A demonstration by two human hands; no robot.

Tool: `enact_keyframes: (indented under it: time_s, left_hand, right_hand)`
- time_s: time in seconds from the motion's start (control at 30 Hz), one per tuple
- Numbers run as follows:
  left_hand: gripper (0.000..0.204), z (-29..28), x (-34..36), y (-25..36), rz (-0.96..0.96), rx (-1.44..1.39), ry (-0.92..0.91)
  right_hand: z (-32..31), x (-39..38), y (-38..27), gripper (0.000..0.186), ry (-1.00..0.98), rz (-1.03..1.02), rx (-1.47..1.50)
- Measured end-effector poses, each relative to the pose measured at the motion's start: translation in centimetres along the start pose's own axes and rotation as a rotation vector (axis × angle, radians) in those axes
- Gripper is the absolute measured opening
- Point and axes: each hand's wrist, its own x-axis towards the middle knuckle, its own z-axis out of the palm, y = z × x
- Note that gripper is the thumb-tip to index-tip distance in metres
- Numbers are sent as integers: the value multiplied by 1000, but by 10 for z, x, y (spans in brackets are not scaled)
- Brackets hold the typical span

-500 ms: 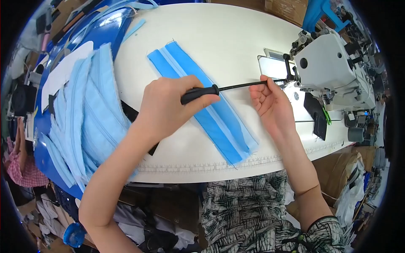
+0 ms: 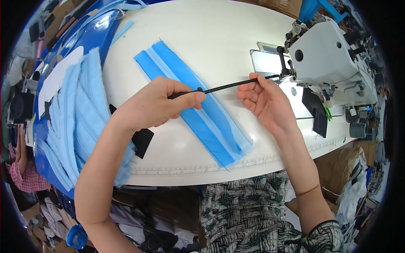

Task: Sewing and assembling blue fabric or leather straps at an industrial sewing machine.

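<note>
Over blue fabric (image 2: 211,126), the left hand (image 2: 154,103) is clasping a screwdriver's (image 2: 228,86) handle (image 2: 178,95), the right hand (image 2: 271,105) pinching near its tip (image 2: 275,76).

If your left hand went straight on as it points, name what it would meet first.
The right hand, probably: it pinches the screwdriver shaft ahead of the left hand, though depth is unclear.
</note>
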Motion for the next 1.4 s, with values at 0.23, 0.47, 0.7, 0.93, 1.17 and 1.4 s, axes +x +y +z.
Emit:
enact_keyframes:
  time_s: [0.23, 0.47, 0.7, 0.93, 1.17, 1.4]
  left_hand:
    - [36, -9, 6, 0, -2, 81, 6]
    - [35, -10, 14, -4, -34, 37, -22]
    - [37, -15, 15, -10, -10, 45, -56]
    - [42, -15, 17, -10, -24, 3, -66]
    - [41, -16, 20, -9, -6, 14, -51]
    - [32, -6, 16, -9, 150, 223, 153]
  right_hand:
    - [8, -4, -4, 30, 51, 52, -25]
    - [0, 0, -5, 32, 11, 67, -20]
    - [7, -2, -7, 34, 27, 91, -71]
    - [4, -2, -7, 34, 31, 64, -69]
    - [7, -1, -5, 34, 60, 53, -59]
    - [15, -1, -1, 31, 121, 19, 53]
